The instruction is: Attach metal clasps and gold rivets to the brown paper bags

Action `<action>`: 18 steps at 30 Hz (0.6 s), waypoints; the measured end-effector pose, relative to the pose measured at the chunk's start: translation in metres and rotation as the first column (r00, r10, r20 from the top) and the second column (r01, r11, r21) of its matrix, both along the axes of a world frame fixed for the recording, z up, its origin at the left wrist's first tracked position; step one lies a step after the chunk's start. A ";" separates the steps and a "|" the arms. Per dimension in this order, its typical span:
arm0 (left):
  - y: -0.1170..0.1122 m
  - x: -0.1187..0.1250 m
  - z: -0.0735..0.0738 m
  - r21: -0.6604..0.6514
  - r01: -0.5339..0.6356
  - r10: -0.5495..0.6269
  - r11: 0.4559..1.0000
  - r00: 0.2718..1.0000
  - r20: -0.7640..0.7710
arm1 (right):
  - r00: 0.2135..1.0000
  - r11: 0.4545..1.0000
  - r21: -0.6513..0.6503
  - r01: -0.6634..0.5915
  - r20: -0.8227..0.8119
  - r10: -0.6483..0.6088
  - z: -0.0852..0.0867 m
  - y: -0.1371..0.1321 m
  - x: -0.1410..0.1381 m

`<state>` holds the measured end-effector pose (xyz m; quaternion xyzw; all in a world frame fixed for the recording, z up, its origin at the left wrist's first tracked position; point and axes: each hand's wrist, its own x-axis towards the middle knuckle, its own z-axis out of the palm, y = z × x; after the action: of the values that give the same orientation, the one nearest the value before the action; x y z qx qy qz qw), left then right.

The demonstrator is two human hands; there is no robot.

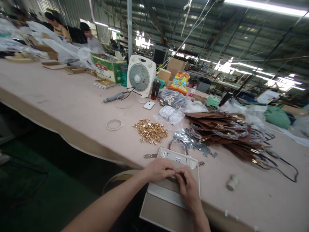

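Note:
A flat taupe handbag piece with pale edges lies at the front edge of the table, partly overhanging it. Its brown looped handle and metal-tipped side straps stick out at the far end. Over its middle, my left hand and my right hand meet with their fingertips pinched together. Whatever sits between the fingertips is too small to make out. Just beyond the bag lie a heap of gold metal fittings and a spread of thin silver metal pieces.
To the right is a stack of brown bag pieces. A roll of tape, a phone, a soldering-iron-like tool and a fan stand or lie farther back. A small grey cylinder is near my right. Other people sit far left.

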<state>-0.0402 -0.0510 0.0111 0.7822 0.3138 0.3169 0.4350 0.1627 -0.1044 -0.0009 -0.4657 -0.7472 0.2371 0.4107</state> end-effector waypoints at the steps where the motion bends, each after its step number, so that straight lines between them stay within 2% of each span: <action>1: 0.000 0.000 0.000 -0.060 -0.028 0.030 0.998 0.999 0.041 | 1.000 1.000 0.020 0.001 -0.024 -0.001 -0.001 -0.003 -0.002; 4: 0.003 0.000 0.001 -0.225 -0.102 0.128 0.969 0.986 0.106 | 0.990 0.997 0.072 -0.001 -0.142 0.012 -0.003 -0.012 -0.001; 6: 0.004 -0.001 0.000 -0.257 -0.097 0.130 0.961 0.985 0.113 | 0.973 0.995 0.082 0.063 -0.226 -0.043 0.000 -0.010 0.007; 9: 0.004 -0.002 -0.002 -0.157 -0.040 0.060 0.987 0.991 0.120 | 0.955 0.982 0.032 0.187 -0.240 -0.174 0.014 0.010 0.025; 13: 0.002 -0.003 -0.004 -0.019 -0.007 0.009 1.000 0.993 0.121 | 0.979 0.984 -0.061 0.169 -0.102 -0.174 0.032 0.048 0.034; 15: 0.002 -0.004 -0.003 0.013 0.020 -0.022 1.000 0.989 0.148 | 0.985 0.983 -0.109 0.150 -0.068 -0.158 0.034 0.062 0.032; 18: 0.003 -0.005 -0.001 0.069 0.087 -0.100 0.994 0.973 0.206 | 0.987 0.976 -0.168 0.140 -0.053 -0.151 0.028 0.074 0.023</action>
<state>-0.0453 -0.0483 0.0105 0.7711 0.2196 0.3856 0.4566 0.1859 -0.0308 0.0267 -0.5431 -0.6754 0.2820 0.4116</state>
